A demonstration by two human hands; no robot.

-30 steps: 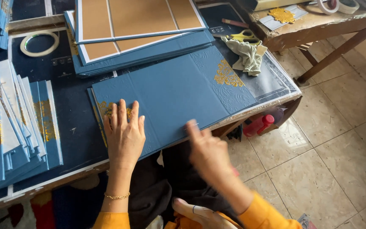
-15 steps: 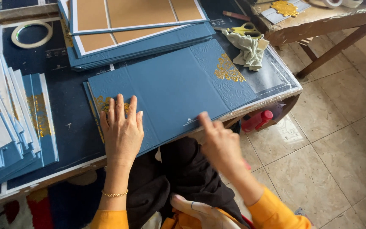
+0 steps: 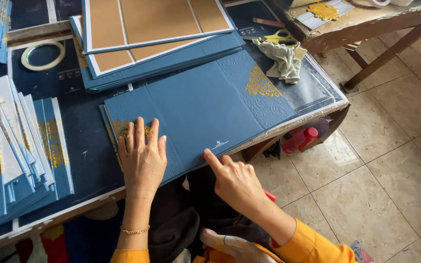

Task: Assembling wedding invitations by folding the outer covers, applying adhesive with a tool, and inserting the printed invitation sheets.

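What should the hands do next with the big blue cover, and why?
Probably slide the right hand along the near edge of the blue cover, pressing it down. The left hand already lies flat on the cover's left end, pinning it, while the right hand's fingertips touch only the edge at the table's rim, with something red under the hand.

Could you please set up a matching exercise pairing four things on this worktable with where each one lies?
Things:
1. left hand
2. tape roll
3. yellow scissors
4. red bottle

Places:
A. on the shelf below the table edge
B. flat on the open blue cover
C. far side, beside the crumpled cloth
D. on the dark mat, left of the stacked covers

Pairs: 1-B, 2-D, 3-C, 4-A
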